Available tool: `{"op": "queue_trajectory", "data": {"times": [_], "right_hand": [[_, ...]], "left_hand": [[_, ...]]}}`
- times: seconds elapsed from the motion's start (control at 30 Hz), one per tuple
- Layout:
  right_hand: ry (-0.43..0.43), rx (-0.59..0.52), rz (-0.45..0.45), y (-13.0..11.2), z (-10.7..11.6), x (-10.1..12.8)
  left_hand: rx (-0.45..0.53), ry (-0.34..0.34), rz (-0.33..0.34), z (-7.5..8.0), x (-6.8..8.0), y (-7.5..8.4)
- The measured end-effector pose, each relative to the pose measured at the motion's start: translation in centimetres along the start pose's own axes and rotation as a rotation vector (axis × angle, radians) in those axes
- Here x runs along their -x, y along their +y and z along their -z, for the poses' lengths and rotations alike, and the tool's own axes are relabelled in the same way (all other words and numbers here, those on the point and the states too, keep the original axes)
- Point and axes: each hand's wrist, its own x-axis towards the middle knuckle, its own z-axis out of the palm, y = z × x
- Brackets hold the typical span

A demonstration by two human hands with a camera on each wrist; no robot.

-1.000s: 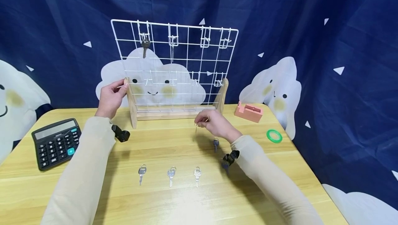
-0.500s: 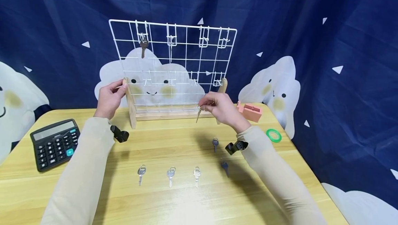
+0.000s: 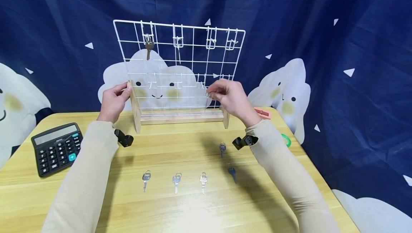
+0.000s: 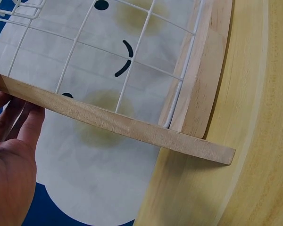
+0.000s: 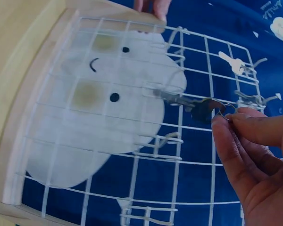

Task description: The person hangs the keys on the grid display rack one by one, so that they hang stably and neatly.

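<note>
Two keys hung on rack's top hooks; five loose keys lie on table, seemingly left to do. Your right hand pinches another ringed key before rack, unhung; your left hand grips wooden upright.

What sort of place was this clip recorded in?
Probably an indoor tabletop staged for recording: a blue curtain printed with cloud faces hangs behind a wood-grain table, where several keys lie in front of a white wire rack.

Both long sleeves are cream; the wrist cameras black.
</note>
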Motion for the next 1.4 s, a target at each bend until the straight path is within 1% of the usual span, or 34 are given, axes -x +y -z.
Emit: {"op": "queue_trajectory", "data": {"times": [0.23,0.37,0.57,0.73,0.83,1.0,1.2,1.4], "right_hand": [[0.065,-0.026,-0.025,-1.4,1.6,-1.6],[0.097,-0.039,-0.033,-2.1,2.4,-2.6],[0.172,-0.123,-0.068,-3.1,3.6,-4.5],[0.237,-0.155,-0.083,-3.7,4.6,-5.9],[0.278,-0.141,-0.08,-3.8,5.1,-6.9],[0.322,-0.087,-0.087,-3.7,5.3,-8.0],[0.342,-0.056,-0.107,-3.2,5.0,-8.6],[0.357,-0.061,-0.129,-3.0,4.3,-8.9]], "left_hand": [[0.003,-0.001,0.014,0.1,-0.1,0.1],[-0.016,-0.004,0.021,0.1,0.0,0.2],[-0.024,0.0,0.028,0.1,0.1,0.1],[-0.024,0.002,0.035,0.1,0.0,0.1],[-0.023,0.005,0.031,0.1,0.0,0.1],[-0.037,0.008,0.018,0.0,0.3,0.2],[-0.038,0.017,0.011,0.0,0.4,0.2],[-0.039,0.01,0.015,-0.1,0.2,0.1]]}}
